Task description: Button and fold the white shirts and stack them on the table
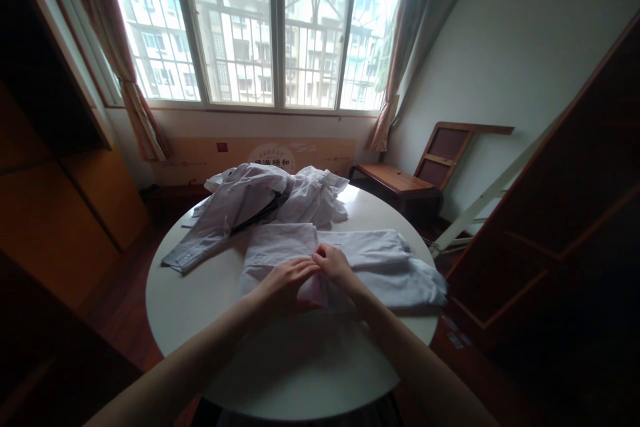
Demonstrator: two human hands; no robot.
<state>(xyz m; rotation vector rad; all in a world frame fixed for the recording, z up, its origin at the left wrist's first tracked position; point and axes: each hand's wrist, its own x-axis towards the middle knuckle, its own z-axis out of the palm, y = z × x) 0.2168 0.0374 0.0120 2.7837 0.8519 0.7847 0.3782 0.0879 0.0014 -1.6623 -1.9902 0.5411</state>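
A white shirt point(370, 260) lies partly folded across the table, with one section doubled over on its left and a looser part stretching right. My right hand point(334, 265) is closed, pinching the cloth at the edge of the folded section. Beside it, my left hand point(290, 280) has its fingers over the same edge and its thumb lower down, with cloth between them. The fingertips of both hands meet near the shirt's middle. Behind the shirt is a crumpled heap of white and pale grey clothes point(260, 193), with a dark strip across it and a cuffed sleeve hanging forward.
The round white table point(300, 367) carries the clothes. Beyond it are a long printed cardboard box point(200, 157) and a barred window. A wooden bench point(395, 177) stands back right, near a pale ladder-like frame point(495, 193). A dark wooden panel point(550, 213) leans at right.
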